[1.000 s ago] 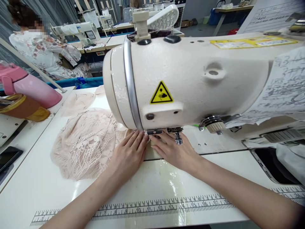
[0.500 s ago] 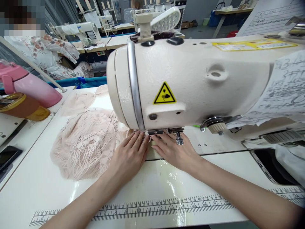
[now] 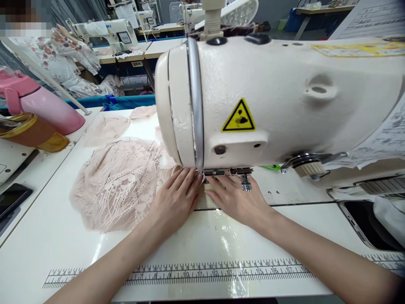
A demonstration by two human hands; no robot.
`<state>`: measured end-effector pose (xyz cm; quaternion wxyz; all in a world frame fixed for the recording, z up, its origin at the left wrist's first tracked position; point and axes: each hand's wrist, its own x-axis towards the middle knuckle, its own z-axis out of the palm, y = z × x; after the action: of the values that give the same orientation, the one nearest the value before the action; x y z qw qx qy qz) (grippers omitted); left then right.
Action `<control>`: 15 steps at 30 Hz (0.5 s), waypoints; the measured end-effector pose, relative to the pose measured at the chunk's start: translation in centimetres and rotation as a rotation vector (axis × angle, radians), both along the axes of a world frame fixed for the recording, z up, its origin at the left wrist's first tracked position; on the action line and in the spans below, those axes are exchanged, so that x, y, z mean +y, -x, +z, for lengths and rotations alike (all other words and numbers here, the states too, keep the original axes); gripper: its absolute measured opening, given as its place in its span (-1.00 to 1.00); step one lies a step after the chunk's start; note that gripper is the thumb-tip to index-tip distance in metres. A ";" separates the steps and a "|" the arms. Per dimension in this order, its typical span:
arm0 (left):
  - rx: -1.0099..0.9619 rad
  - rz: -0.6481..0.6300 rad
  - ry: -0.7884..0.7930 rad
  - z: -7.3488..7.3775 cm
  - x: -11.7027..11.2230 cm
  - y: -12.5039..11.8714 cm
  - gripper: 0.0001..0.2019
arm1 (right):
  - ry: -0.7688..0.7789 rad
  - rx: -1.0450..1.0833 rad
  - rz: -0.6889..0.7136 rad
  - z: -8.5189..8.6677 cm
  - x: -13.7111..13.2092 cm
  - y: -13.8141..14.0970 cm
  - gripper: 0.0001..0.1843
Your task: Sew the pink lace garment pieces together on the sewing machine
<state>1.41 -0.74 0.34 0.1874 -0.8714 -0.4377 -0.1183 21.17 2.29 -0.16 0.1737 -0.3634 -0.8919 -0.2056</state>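
My left hand [image 3: 175, 198] lies flat with its fingers stretched forward, on pale pink lace fabric [image 3: 117, 181] at the left of the needle area. My right hand [image 3: 242, 198] rests palm down on the machine bed, its fingertips under the head of a white sewing machine [image 3: 272, 97]. Both hands' fingers are stretched out, and the machine partly hides their tips. The lace lies in a loose heap left of the needle, with dark thread ends on it. Whatever cloth lies under the presser foot is mostly hidden.
A pink bottle [image 3: 53, 105] and an amber cup [image 3: 38, 133] stand at the left, near a dark phone [image 3: 12, 200]. Another phone [image 3: 367, 223] lies at the right. A printed ruler [image 3: 190, 274] runs along the front edge. A person [image 3: 60, 63] sits beyond.
The view has shifted, so the machine appears larger and further right. Both hands stay flat by the needle. In the background, the seated person's hand has come up near the head.
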 end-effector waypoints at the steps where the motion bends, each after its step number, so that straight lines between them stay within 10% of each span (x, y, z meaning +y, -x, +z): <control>1: 0.004 -0.017 -0.005 0.1 -0.1 0.1 -0.67 | 0.015 -0.006 0.001 0.0 0.0 0.0 -0.61; 15: -0.140 0.102 0.112 -0.7 0.0 0.7 -0.62 | 0.001 0.092 0.026 -0.3 1.1 -1.5 -0.69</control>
<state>0.75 -0.75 -0.34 0.1132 -0.8466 -0.4995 -0.1446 22.69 3.38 -0.46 0.2170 -0.3611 -0.8876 -0.1861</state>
